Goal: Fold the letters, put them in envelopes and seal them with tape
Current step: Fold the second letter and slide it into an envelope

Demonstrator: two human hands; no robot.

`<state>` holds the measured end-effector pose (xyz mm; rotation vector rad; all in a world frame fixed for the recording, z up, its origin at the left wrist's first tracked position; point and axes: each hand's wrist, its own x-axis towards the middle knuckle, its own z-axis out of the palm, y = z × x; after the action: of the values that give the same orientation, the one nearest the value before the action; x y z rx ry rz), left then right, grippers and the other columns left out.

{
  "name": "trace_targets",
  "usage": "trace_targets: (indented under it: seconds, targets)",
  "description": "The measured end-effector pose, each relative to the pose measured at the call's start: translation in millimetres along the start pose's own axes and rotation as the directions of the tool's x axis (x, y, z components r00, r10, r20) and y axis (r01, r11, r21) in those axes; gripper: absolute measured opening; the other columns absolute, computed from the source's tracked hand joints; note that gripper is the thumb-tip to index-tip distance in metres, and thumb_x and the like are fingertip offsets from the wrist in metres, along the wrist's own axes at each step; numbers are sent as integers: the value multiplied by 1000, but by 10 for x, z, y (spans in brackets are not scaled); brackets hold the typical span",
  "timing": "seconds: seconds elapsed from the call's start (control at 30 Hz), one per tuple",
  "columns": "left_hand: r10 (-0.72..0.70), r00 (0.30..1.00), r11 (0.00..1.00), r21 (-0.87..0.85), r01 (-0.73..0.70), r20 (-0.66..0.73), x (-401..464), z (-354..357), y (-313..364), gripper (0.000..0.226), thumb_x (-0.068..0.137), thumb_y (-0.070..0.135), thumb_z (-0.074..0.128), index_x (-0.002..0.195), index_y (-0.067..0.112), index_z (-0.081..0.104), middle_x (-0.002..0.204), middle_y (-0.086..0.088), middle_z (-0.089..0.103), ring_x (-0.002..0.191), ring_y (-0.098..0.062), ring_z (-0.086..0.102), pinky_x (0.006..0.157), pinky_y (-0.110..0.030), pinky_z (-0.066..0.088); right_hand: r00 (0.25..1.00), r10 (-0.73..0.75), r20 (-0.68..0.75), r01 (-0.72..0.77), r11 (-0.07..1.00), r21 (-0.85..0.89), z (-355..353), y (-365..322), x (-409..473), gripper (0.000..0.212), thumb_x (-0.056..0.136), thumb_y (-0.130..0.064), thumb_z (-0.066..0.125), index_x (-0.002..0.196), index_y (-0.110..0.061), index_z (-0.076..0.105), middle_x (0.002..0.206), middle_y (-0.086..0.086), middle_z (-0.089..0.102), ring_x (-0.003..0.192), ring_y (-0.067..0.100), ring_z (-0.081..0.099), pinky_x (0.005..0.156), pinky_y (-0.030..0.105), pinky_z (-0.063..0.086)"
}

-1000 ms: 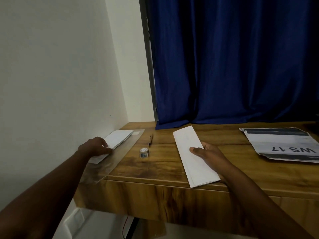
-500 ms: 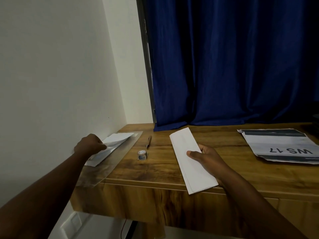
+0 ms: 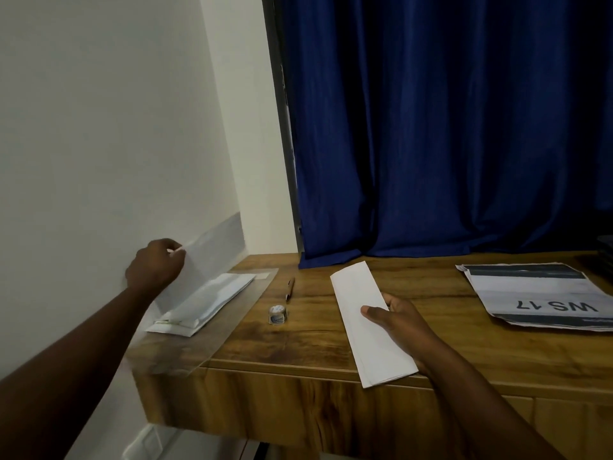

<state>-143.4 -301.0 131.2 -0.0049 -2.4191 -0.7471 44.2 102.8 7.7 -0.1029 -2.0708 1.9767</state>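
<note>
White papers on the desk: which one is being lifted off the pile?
The envelope pinched by the left hand near the wall; the folded letter stays low.

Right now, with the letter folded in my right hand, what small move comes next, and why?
Probably lift the envelope clear of the stack and bring it toward the letter. The left hand pinches its raised edge by the wall, while the right hand holds the letter, not yet inserted.

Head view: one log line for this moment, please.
left hand: pinches clear flap, lifted above envelopes | right hand: holds folded letter on desk | tape: untouched
</note>
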Motion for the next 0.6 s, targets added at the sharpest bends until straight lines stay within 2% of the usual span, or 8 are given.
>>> trace_targets:
  seconds: [0.1,0.17,0.23,0.3,0.37,0.47,0.53,0.6]
  targets:
    - [70,994,981,-174,-84,-85,-14,-290,294,18,93,37,64,107,28,72,107,-8,75,104,-35,68,82,-40,48,998,-53,-40,50,997,-64,13,-34,-9,61,96,-28,71,148,-35,41,117,-13,63,88,14,70,56,19,53]
    - [112,984,927,-343,-153,-137,-68,-453,544,16,93,32,65,105,25,72,104,-4,74,100,-30,68,85,-40,51,993,-109,-46,104,989,-108,7,-71,-46,74,97,-24,70,155,-42,28,132,-13,50,97,9,64,61,18,52]
    - [95,979,844,-507,-176,-182,-163,-575,814,15,94,28,66,106,20,72,107,-1,73,103,-27,68,93,-43,54,989,-140,-35,134,981,-140,6,-92,-105,64,99,-21,66,151,-45,39,138,-13,46,104,9,61,67,19,51]
    - [50,983,717,-679,-158,-175,-300,-634,1078,15,96,23,67,108,16,72,112,-6,73,108,-29,68,100,-46,54,994,-109,-24,103,981,-166,21,-103,-164,37,102,-22,61,132,-44,64,137,-13,51,103,13,61,69,20,50]
    - [12,994,556,-825,-99,-112,-510,-622,1329,16,97,18,67,111,12,71,115,-12,73,109,-33,68,101,-49,54,998,-51,-31,48,994,-100,42,-145,-261,24,102,-22,60,109,-36,78,128,-11,62,99,19,66,67,22,52]
    - [1,999,315,-948,32,34,-921,-457,1629,24,99,14,65,122,6,66,121,-20,71,107,-34,69,100,-54,54,999,20,-49,-20,1000,3,40,-268,-451,13,94,-28,71,99,-27,83,113,-3,75,88,20,73,60,22,55]
    - [24,985,179,-971,161,168,-1232,-270,1807,27,101,16,64,127,7,64,124,-19,71,111,-36,69,100,-58,54,999,46,-22,-44,996,79,17,-356,-612,26,80,-38,79,100,-22,84,104,4,79,80,20,76,60,24,57]
    - [27,950,67,-949,308,310,-1539,-63,1985,27,102,19,63,128,12,64,123,-14,72,111,-37,70,97,-60,56,1000,24,12,-25,992,123,-37,-417,-761,38,75,-42,78,107,-20,82,105,1,80,88,21,77,67,27,59]
